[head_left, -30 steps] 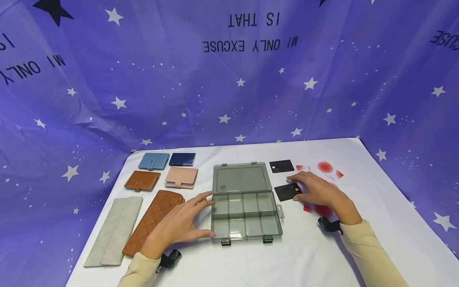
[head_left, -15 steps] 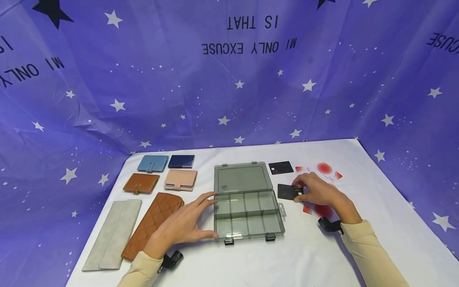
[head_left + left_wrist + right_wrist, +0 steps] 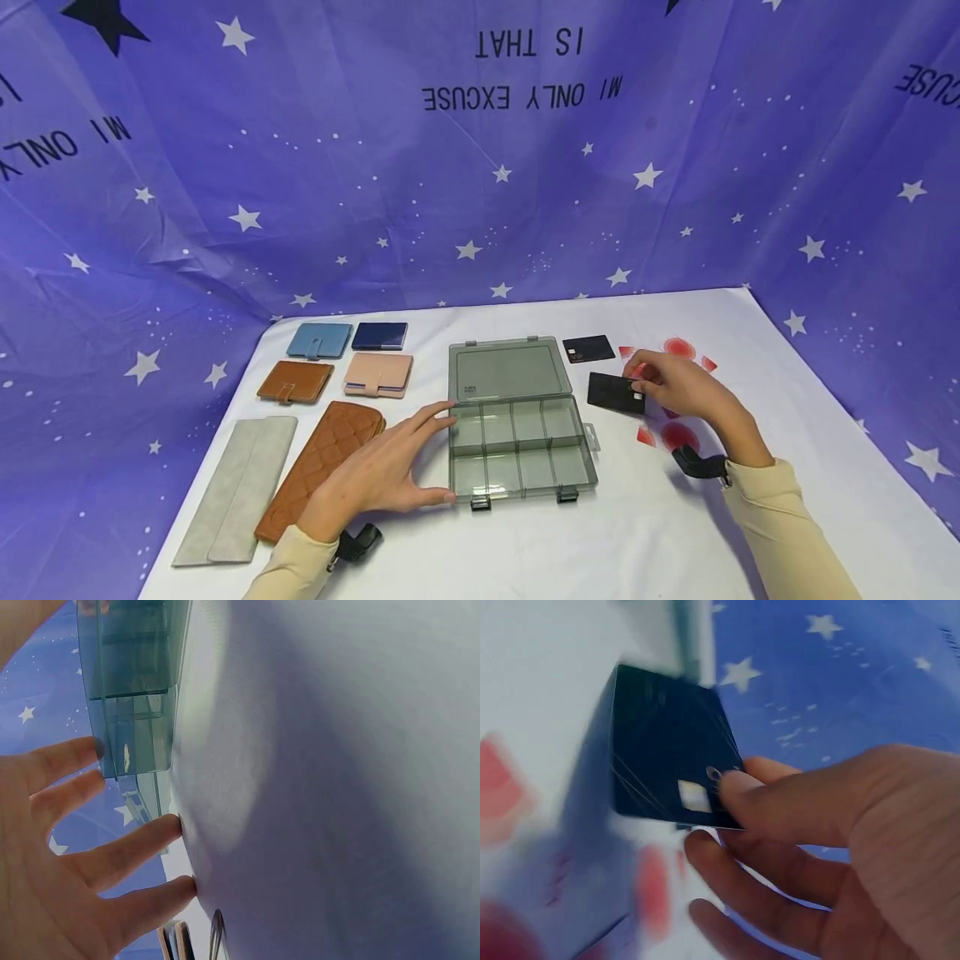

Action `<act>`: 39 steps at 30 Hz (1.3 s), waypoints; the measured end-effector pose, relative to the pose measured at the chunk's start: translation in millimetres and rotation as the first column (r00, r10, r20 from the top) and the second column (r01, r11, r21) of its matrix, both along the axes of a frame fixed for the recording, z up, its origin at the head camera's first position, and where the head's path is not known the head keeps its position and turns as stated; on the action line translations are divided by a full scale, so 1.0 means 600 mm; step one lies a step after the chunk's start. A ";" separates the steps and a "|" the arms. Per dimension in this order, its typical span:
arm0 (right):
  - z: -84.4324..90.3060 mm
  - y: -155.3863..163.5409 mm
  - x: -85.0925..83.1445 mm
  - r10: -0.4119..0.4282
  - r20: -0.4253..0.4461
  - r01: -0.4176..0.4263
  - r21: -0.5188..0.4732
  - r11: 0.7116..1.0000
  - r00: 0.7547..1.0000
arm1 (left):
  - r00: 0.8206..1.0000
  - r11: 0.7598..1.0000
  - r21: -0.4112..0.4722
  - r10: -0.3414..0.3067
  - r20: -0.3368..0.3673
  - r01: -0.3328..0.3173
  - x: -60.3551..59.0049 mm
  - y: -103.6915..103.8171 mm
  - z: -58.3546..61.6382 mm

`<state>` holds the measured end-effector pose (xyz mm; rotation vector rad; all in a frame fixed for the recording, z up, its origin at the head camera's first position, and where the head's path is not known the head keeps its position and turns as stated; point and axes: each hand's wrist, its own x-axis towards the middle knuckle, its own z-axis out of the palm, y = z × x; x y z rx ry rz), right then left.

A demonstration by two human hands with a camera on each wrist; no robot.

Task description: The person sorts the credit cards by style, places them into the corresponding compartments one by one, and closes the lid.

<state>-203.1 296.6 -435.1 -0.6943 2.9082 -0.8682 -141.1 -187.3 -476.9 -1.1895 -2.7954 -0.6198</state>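
Note:
My right hand [image 3: 682, 383] pinches a black card [image 3: 611, 392] between thumb and fingers at its right end. In the right wrist view the card [image 3: 664, 735] is lifted off the cloth and tilted, with a pale chip square near the thumb. A grey translucent compartment box [image 3: 510, 371] lies in the middle with its lid folded back. Its several compartments hold nothing visible. My left hand [image 3: 382, 471] spreads its straight fingers along the box's left edge, thumb at the near corner. A second black card [image 3: 588, 348] marked VIP lies right of the lid.
White cards with red circles [image 3: 678, 437] lie at the right. On the left are a blue wallet [image 3: 318, 341], a navy card holder [image 3: 380, 336], a brown wallet [image 3: 296, 381], a pink wallet [image 3: 378, 373], a quilted brown wallet [image 3: 322, 467] and a grey wallet [image 3: 236, 492].
My right hand has taken hold of the nearer black card, drawn it to the right and raised it from the table. My left hand stays at the box, which has shifted slightly right.

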 end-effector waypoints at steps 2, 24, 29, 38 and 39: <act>0.014 -0.010 0.001 -0.034 -0.050 0.033 -0.019 0.999 0.998 | 1.000 1.000 0.006 -0.002 0.005 0.002 0.000 0.000 0.000; -0.030 -0.255 0.056 0.049 -0.089 -0.060 -0.129 0.990 0.995 | 0.999 1.000 0.001 0.025 0.046 -0.025 -0.002 0.001 0.000; -0.049 -0.270 0.062 0.024 -0.133 -0.039 -0.107 0.994 0.991 | 0.998 1.000 0.004 0.031 0.059 -0.031 -0.001 0.001 0.000; -0.066 -0.291 0.071 0.060 -0.226 -0.077 -0.066 0.995 0.972 | 0.996 0.999 0.006 0.038 0.083 -0.039 0.000 -0.003 0.000; -0.066 -0.293 0.072 0.061 -0.222 -0.077 -0.060 0.995 0.973 | 0.995 0.999 0.007 0.040 0.087 -0.041 0.000 -0.004 0.000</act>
